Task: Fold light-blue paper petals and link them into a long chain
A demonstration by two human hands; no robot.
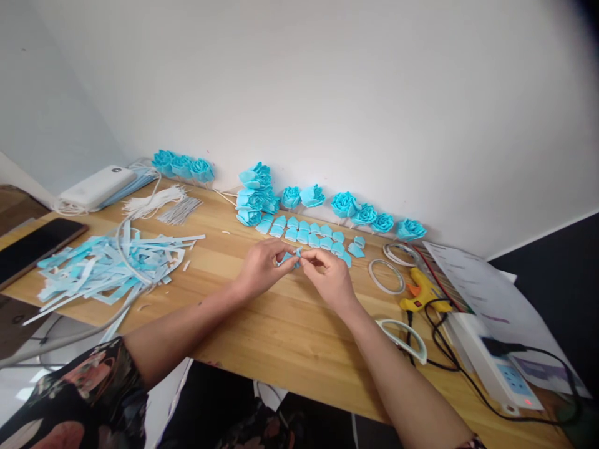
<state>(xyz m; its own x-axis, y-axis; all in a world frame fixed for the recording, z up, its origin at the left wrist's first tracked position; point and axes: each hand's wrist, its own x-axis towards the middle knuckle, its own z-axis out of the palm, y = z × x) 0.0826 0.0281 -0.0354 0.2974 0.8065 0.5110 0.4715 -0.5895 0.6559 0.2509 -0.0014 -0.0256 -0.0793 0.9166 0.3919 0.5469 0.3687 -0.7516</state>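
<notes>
Over the middle of the wooden table, my left hand (264,267) and my right hand (329,275) meet, each pinching a small blue petal piece (298,252) between thumb and fingertips. The fingers cover much of that piece, so its full shape is hidden. Just beyond my hands lie rows of cut blue petals (303,236). Behind them a cluster of blue handmade flowers (253,196) is heaped near the wall, and more blue flowers (344,204) stand in a line along it.
A pile of blue and white offcut strips (112,262) covers the left side, near a phone (37,249) and a white power bank (97,187). To the right are tape rolls (386,277), a yellow glue gun (423,292), scissors (402,340) and a power strip (491,365) with trailing cables.
</notes>
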